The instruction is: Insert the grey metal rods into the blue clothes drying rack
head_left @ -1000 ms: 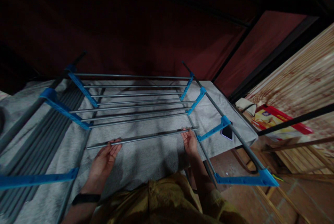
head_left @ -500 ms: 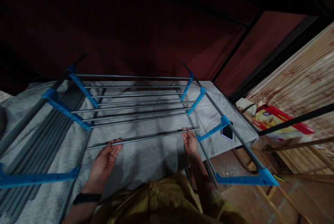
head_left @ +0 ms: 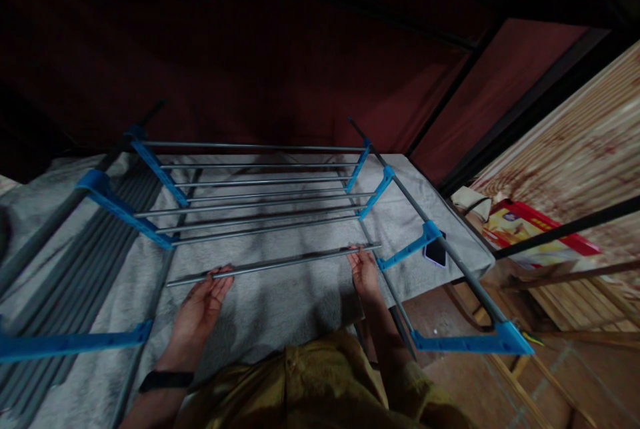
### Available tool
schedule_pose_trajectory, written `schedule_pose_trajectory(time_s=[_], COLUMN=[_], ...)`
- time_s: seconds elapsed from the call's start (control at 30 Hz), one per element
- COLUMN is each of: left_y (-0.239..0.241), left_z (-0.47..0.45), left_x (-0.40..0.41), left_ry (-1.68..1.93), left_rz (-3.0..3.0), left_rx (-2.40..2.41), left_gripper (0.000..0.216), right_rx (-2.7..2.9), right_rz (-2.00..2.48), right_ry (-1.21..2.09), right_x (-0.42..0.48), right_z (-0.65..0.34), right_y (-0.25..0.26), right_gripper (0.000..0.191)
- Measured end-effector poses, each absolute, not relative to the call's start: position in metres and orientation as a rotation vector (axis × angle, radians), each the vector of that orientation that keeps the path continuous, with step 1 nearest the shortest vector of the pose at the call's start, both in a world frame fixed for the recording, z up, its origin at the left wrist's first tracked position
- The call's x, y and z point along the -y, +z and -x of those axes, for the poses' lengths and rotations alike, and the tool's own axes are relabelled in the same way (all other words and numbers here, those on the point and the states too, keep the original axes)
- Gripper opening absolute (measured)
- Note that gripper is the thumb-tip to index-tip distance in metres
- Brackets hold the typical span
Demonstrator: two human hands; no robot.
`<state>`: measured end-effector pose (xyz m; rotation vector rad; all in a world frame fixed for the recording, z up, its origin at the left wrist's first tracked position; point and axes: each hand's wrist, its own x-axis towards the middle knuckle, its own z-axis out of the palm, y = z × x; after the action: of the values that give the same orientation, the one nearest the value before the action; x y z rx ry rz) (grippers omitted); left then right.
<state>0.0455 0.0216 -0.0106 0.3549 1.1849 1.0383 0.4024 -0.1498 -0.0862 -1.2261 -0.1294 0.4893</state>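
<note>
Between my two hands lies a loose grey metal rod (head_left: pixel 290 263), held level above the grey cloth. Near its left end, my left hand (head_left: pixel 203 302) grips it between thumb and fingers. Close to its right end, my right hand (head_left: pixel 364 272) pinches it the same way. Beyond the rod stands a rack frame with blue plastic brackets and grey tubes; several crossbars (head_left: pixel 270 220) span its far part. The rod's right tip is close to a blue bracket (head_left: pixel 407 248) on the right side, which has no crossbar in it.
Several grey tubes (head_left: pixel 95 262) lie side by side on the cloth at left. A phone (head_left: pixel 435 253) rests on the cloth-covered surface (head_left: pixel 300 309) at right. Past its edge are a red and yellow package (head_left: pixel 530 226) and wooden furniture (head_left: pixel 585 302). A dark red wall (head_left: pixel 280 76) rises behind.
Almost nothing differs. Both hands keep their hold on the rod, and the view has shifted very slightly.
</note>
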Motion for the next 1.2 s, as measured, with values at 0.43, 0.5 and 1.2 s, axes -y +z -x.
schedule_pose_trajectory(time_s=[0.43,0.5,1.2], left_y=[0.000,0.001,-0.001], left_z=[-0.048,-0.049,-0.047], left_x=[-0.017,-0.017,-0.021], left_ry=[1.036,1.036,1.037], left_rz=[-0.359,-0.364,-0.339], left_rx=[-1.197,-1.194,-1.214], left_gripper=[0.023,0.023,0.024], right_rx=[0.107,0.083,0.163], right_rz=[1.241,1.224,1.181], right_ry=[0.511,0.522,0.508], right_x=[0.148,0.147,0.149], right_z=[-0.400,-0.399,-0.399], right_y=[-0.077,-0.073,-0.072], right_gripper=[0.013,0.013,0.020])
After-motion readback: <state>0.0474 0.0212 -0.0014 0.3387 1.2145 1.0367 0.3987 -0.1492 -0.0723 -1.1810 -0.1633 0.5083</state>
